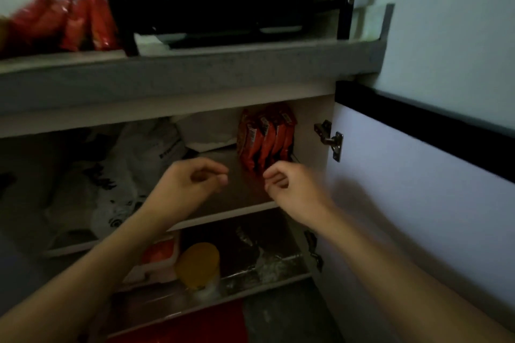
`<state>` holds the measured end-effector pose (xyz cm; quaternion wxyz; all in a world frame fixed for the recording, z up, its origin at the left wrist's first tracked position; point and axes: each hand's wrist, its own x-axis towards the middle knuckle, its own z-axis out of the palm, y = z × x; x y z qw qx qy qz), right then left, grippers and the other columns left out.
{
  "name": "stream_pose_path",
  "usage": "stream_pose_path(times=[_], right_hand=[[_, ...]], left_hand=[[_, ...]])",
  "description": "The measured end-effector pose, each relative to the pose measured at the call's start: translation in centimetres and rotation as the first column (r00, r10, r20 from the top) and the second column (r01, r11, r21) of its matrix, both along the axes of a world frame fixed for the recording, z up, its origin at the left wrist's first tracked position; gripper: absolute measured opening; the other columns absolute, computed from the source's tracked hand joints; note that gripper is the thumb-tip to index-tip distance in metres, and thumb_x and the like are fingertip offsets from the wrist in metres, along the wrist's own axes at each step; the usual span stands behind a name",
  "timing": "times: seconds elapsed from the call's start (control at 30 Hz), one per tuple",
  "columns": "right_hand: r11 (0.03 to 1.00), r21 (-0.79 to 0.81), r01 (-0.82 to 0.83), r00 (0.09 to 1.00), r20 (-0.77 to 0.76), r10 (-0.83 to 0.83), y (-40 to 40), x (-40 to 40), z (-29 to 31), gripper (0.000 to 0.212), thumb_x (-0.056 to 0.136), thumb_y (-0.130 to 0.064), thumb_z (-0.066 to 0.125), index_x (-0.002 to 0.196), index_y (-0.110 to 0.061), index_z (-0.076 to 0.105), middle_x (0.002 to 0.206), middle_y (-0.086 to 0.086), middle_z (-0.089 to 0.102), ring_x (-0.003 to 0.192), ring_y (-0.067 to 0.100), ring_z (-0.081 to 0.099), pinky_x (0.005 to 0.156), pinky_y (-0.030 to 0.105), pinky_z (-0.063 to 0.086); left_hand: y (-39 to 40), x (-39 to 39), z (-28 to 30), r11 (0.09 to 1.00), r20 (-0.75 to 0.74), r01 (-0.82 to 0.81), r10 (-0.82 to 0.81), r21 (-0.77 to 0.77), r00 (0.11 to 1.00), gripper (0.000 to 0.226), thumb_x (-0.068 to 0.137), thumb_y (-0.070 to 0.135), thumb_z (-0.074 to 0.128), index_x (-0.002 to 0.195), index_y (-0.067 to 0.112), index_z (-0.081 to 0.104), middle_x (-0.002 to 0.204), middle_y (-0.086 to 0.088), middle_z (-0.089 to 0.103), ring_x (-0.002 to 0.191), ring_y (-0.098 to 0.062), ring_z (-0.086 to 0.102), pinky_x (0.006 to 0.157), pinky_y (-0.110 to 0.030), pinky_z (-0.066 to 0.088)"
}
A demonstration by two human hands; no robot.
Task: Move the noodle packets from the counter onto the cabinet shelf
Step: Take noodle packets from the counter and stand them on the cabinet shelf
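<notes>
Both hands are empty, with fingers curled loosely. The left hand point(195, 178) hangs over the front edge of the cabinet shelf point(228, 216). The right hand point(287, 184) is just in front of the shelf packets point(266, 139), red and shiny, standing in a row at the right back corner. Next, I think, reach up gently for the counter packets point(64, 22) at the counter's point(195, 75) left end.

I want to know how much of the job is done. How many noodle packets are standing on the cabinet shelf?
4 noodle packets show, upright in a row against the right wall of the upper cabinet shelf. Dim light could hide another behind them.
</notes>
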<state>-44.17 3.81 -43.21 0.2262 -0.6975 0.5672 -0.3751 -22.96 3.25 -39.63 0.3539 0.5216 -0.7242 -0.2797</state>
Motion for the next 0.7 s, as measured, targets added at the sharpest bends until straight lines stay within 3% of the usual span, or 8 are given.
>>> stream_pose_path(times=[0.17, 0.33, 0.5, 0.6, 0.63, 0.7], right_hand=[[0.981, -0.168, -0.100, 0.993, -0.086, 0.087, 4.5, 4.4, 7.5, 0.020, 0.091, -0.016, 0.065, 0.109, -0.025, 0.067, 0.094, -0.014, 0.064, 0.086, -0.005, 0.060, 0.072, 0.011, 0.049], [0.942, -0.284, -0.178, 0.980, -0.135, 0.144, 6.4, 9.1, 14.8, 0.013, 0.093, -0.018, 0.064, 0.105, -0.021, 0.068, 0.089, -0.012, 0.065, 0.082, -0.003, 0.060, 0.067, 0.006, 0.045], [0.899, -0.361, -0.248, 0.965, -0.173, 0.197, 5.2, 14.5, 20.3, 0.012, 0.092, -0.019, 0.064, 0.102, -0.021, 0.069, 0.089, -0.010, 0.066, 0.082, -0.002, 0.060, 0.068, 0.008, 0.046], [0.875, -0.397, -0.276, 0.958, -0.189, 0.216, 3.8, 16.8, 22.7, 0.010, 0.090, -0.017, 0.064, 0.098, -0.020, 0.070, 0.086, -0.009, 0.067, 0.080, -0.002, 0.061, 0.066, 0.010, 0.047], [0.872, -0.397, -0.286, 0.955, -0.193, 0.226, 3.2, 17.8, 23.4, 0.009, 0.091, -0.018, 0.064, 0.098, -0.020, 0.069, 0.087, -0.010, 0.067, 0.080, -0.002, 0.061, 0.066, 0.009, 0.047], [0.869, -0.389, -0.306, 0.949, -0.193, 0.249, 2.0, 19.6, 24.3, 0.008, 0.091, -0.019, 0.064, 0.097, -0.022, 0.069, 0.087, -0.010, 0.066, 0.081, -0.002, 0.061, 0.067, 0.009, 0.048]], left_hand=[[7.4, 5.0, 7.5, 0.986, -0.031, -0.035, 0.030, -0.165, 0.999, 0.009, 0.087, 0.023, 0.068, 0.095, 0.027, 0.071, 0.082, 0.007, 0.075, 0.078, -0.002, 0.070, 0.073, -0.020, 0.051], [8.9, 10.5, 13.5, 0.955, -0.293, -0.174, 0.100, -0.239, 0.951, 0.011, 0.091, 0.018, 0.064, 0.085, 0.022, 0.072, 0.078, 0.000, 0.076, 0.074, -0.015, 0.071, 0.077, -0.035, 0.056], [7.9, 16.4, 18.0, 0.891, -0.336, -0.359, 0.260, -0.277, 0.905, 0.012, 0.090, 0.016, 0.066, 0.080, 0.019, 0.070, 0.068, 0.004, 0.074, 0.066, -0.008, 0.069, 0.063, -0.022, 0.055], [5.5, 20.2, 19.5, 0.793, -0.277, -0.523, 0.451, -0.313, 0.849, 0.009, 0.085, 0.024, 0.070, 0.076, 0.026, 0.070, 0.073, 0.004, 0.072, 0.074, -0.016, 0.068, 0.065, -0.028, 0.051], [4.7, 21.5, 19.9, 0.728, -0.257, -0.604, 0.547, -0.324, 0.797, 0.004, 0.083, 0.026, 0.070, 0.080, 0.025, 0.069, 0.079, 0.004, 0.071, 0.079, -0.017, 0.066, 0.067, -0.028, 0.047], [3.0, 23.7, 20.1, 0.603, -0.252, -0.733, 0.692, -0.314, 0.677, 0.020, 0.081, 0.025, 0.069, 0.099, 0.019, 0.063, 0.104, -0.003, 0.063, 0.093, -0.020, 0.058, 0.077, -0.029, 0.043]])
